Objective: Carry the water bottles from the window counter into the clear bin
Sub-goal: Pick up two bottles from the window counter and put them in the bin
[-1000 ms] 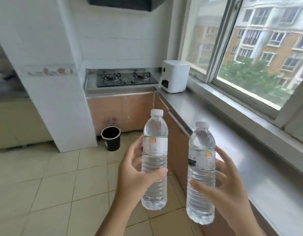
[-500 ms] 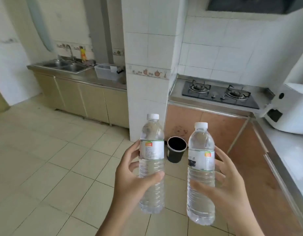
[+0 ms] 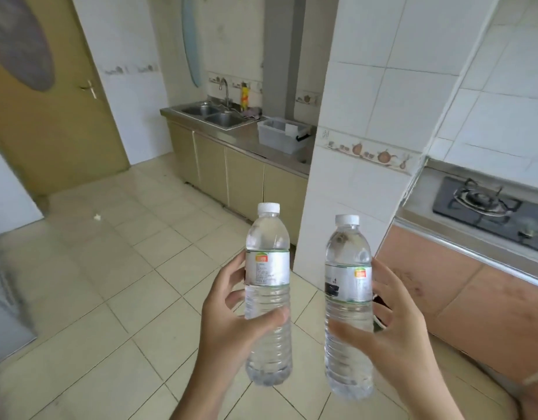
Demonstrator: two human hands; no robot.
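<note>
Far left stands a tan door (image 3: 49, 116); far centre, the clear bin (image 3: 281, 134) sits on the counter beside the sink (image 3: 211, 113). Near, the left hand (image 3: 231, 322) wraps curled fingers around one upright water bottle (image 3: 267, 298). The right hand (image 3: 398, 331) grips the second bottle (image 3: 348, 310), fingers spread. A stove (image 3: 488, 210) lies far right.

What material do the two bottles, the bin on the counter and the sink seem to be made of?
Left bottle and right bottle: thin clear plastic, ribbed, glossy, with white caps that look like plastic.
Clear bin: probably translucent plastic with a frosted look; its inside shows faintly through the walls.
Sink: likely stainless steel, grey with a dull metallic sheen.
</note>
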